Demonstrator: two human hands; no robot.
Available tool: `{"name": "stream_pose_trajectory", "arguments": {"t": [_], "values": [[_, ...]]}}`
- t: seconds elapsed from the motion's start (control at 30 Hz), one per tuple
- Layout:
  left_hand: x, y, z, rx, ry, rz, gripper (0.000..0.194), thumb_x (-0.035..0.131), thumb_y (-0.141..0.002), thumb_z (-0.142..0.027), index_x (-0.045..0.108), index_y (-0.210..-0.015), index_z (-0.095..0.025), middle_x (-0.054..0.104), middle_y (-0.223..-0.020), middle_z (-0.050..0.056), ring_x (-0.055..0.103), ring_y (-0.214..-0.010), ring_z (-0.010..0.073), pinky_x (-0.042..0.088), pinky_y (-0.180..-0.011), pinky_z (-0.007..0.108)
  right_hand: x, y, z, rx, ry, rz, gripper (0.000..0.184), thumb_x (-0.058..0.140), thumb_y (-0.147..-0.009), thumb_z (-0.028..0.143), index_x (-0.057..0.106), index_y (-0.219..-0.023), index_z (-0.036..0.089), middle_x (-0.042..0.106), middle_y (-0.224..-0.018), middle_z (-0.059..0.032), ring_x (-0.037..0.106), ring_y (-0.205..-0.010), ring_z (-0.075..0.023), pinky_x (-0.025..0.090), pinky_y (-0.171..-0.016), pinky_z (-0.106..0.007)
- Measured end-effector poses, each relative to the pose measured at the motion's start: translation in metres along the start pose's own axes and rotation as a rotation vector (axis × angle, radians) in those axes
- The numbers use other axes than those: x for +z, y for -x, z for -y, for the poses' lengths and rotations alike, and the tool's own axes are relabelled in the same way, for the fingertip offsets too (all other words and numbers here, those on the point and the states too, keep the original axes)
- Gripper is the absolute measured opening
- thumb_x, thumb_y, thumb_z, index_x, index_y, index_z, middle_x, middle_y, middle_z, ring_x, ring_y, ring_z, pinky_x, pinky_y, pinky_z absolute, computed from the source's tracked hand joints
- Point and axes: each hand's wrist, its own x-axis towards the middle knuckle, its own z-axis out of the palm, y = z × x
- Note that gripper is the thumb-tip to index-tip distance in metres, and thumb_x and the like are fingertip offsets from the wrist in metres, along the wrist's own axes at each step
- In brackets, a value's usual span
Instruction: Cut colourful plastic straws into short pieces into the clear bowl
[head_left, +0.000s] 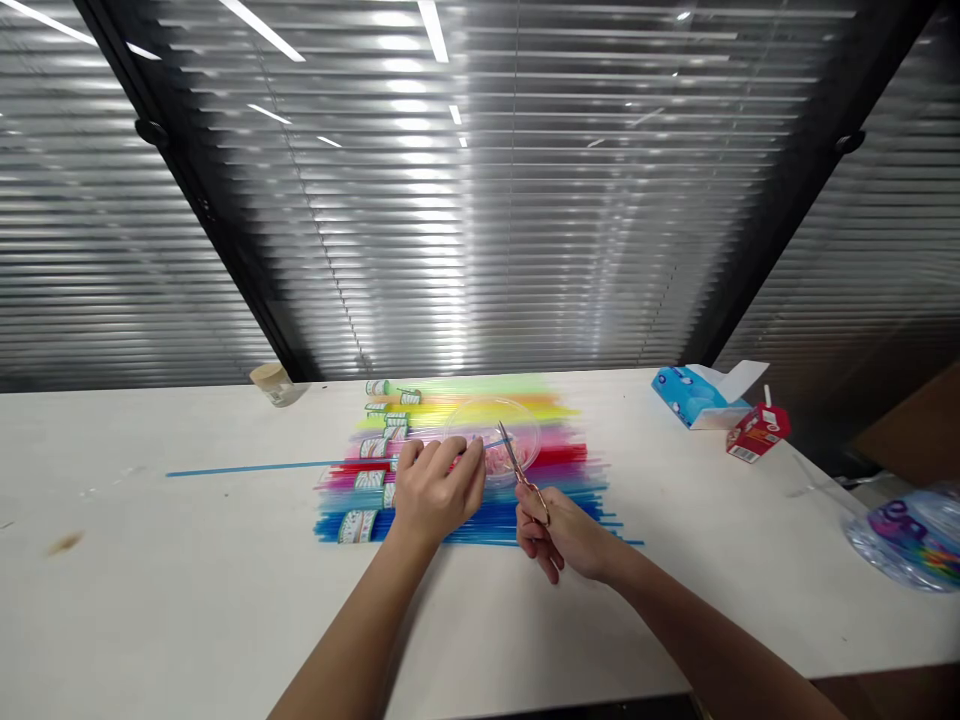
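Note:
My left hand (441, 485) is closed around a long blue straw (262, 467), whose long end reaches out to the left over the table. The short end pokes out to the right of my fingers, close to the scissor blades. In my right hand (559, 532) is a pair of scissors (517, 462) with coppery handles, pointing up and to the left. Below the blades sits a round clear plastic bowl (531, 425) with small pink pieces (496, 460) inside. It rests on rows of coloured straws (555, 505), sorted from pale green through yellow, pink and red to blue, with paper bands at their left ends.
On the right stand a blue tissue box (686, 398), a red drink carton (757, 432) with a straw and a clear plastic package (911, 540). A tape roll (272, 382) lies at the back left of the white table (187, 590). Window blinds (480, 220) rise behind.

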Motion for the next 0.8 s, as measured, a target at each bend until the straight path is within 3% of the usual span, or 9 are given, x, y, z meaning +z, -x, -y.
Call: {"name": "stream_pose_trajectory", "arguments": {"t": [0.43,0.8], "values": [[-0.0029,-0.0044,-0.0023,-0.036,0.017,-0.013,0.011,0.067,-0.083,-0.018,0.068,-0.093,-0.02,0.069,-0.073,0.0,0.059,-0.06,0.013,0.034,-0.065,0.033,-0.0002,0.0017,0.0023,0.019,0.034,0.019,0.073,0.019,-0.087,0.082,0.037,-0.059,0.017,0.053,-0.055,0.0013,0.049,-0.032,-0.0059,0.027,-0.036,-0.019],[-0.0019,-0.0028,-0.0029,-0.021,0.01,-0.025,0.014,0.067,-0.082,-0.017,0.068,-0.095,-0.019,0.069,-0.073,0.0,0.056,-0.058,0.0129,0.033,-0.064,0.033,-0.0006,0.0022,-0.0031,-0.044,0.041,0.05,0.072,0.023,-0.086,0.082,0.038,-0.059,0.018,0.051,-0.057,0.0013,0.048,-0.034,-0.0057,0.028,-0.039,-0.021]]}}
